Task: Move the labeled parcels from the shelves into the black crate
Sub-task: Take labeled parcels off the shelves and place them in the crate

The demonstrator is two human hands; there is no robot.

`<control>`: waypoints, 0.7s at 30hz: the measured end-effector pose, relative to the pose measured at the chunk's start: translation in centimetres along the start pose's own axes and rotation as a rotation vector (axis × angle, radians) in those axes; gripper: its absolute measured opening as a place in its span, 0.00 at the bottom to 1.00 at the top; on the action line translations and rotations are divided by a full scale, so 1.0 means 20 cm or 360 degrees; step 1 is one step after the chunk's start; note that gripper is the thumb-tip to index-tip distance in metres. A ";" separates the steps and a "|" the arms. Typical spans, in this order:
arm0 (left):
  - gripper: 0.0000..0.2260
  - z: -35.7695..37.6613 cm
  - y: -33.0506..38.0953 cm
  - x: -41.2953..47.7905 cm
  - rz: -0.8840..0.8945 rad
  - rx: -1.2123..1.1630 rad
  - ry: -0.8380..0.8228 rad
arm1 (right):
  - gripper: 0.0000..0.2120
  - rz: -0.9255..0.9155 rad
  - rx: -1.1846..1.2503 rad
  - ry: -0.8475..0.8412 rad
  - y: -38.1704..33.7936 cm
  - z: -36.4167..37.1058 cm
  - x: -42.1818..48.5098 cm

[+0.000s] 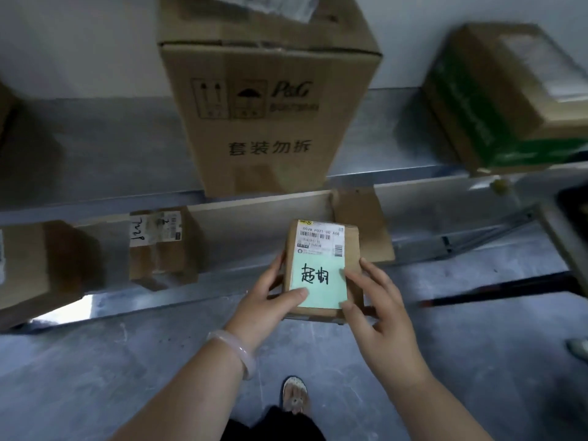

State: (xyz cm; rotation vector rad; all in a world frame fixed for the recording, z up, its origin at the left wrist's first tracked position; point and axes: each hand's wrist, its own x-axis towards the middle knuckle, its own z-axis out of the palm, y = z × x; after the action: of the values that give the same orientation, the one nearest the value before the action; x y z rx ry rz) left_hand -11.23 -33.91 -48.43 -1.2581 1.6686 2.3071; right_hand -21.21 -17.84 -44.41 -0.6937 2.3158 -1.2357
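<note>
While the left hand [270,302] grips the labeled parcel [321,268] with curled fingers [278,265], the right hand [380,316] pinches its other side.

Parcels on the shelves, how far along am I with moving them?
Done: cannot tell, no crate contents show. In hand: the left hand and right hand hold a small parcel with a green label. To go: a big box on the upper shelf, a labeled box below, a green-sided box at right.

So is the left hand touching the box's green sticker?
Touching. Head view shows the left hand gripping the little box, thumb lying on its green sticker.
</note>
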 end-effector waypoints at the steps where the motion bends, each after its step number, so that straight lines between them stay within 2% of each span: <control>1: 0.28 0.04 0.05 -0.03 0.0013 0.0000 -0.0068 | 0.21 0.0033 0.0001 0.0062 -0.02 -0.06 -0.04; 6: 0.30 0.23 0.24 -0.21 0.0125 0.0027 -0.0363 | 0.21 0.0122 0.0042 0.0438 -0.19 -0.30 -0.32; 10: 0.31 0.33 0.33 -0.40 0.0124 0.0065 -0.0714 | 0.19 0.0217 0.0016 0.0798 -0.31 -0.38 -0.62; 13: 0.30 0.42 0.36 -0.56 0.0160 0.0173 -0.0950 | 0.24 0.0298 -0.0128 0.1002 -0.39 -0.41 -0.89; 18: 0.36 0.66 0.31 -0.91 0.0149 0.0266 -0.1392 | 0.31 0.0515 -0.0390 0.1174 -0.54 -0.45 -1.40; 21: 0.34 0.80 0.25 -1.16 0.0172 0.0413 -0.1642 | 0.35 0.0667 -0.0431 0.1415 -0.63 -0.48 -1.74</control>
State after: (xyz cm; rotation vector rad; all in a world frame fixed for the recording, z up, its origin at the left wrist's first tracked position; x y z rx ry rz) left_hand -7.30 -13.56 -28.58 0.1226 1.5128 2.0588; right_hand 3.49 3.11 -24.22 0.3771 3.1371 -1.1663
